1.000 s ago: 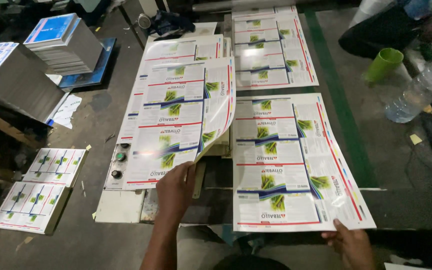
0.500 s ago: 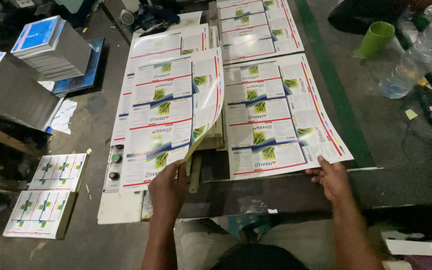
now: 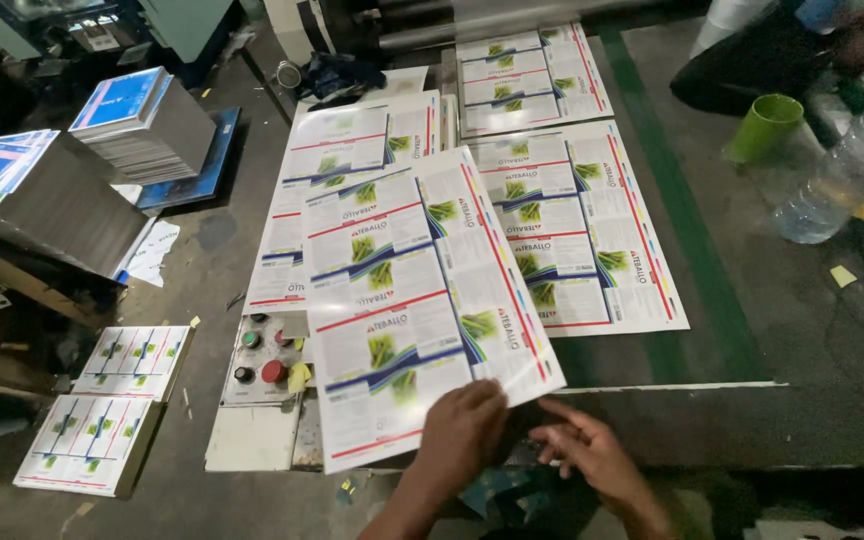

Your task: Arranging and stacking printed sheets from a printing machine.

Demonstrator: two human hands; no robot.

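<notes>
- Head view: we see our left hand (image 3: 464,432) gripping the near edge of a large glossy printed sheet (image 3: 414,300), fingers curled over the top of it and closed on the paper.
- The printed sheet lies tilted across the work surface, its near corner lifted in our grip, its far end overlapping other printed sheets (image 3: 352,160) spread flat beneath it.
- Our right hand (image 3: 592,455) hovers just beside the left, fingers loosely spread and half open, with nothing in it; its fingertips sit near the sheet's lower right corner, and we cannot tell whether they touch it.
- Another flat sheet (image 3: 582,230) lies to the right, on the dark table (image 3: 752,320).
- As for containers, a green cup (image 3: 764,127) stands at the far right; we cannot see what is inside it.
- Beside it lies a clear plastic bottle (image 3: 832,180); its contents are unclear to us.
- A control box with coloured buttons (image 3: 262,355) peeks out under the sheet's left edge.
- At left sit stacks of printed cards (image 3: 142,120).
</notes>
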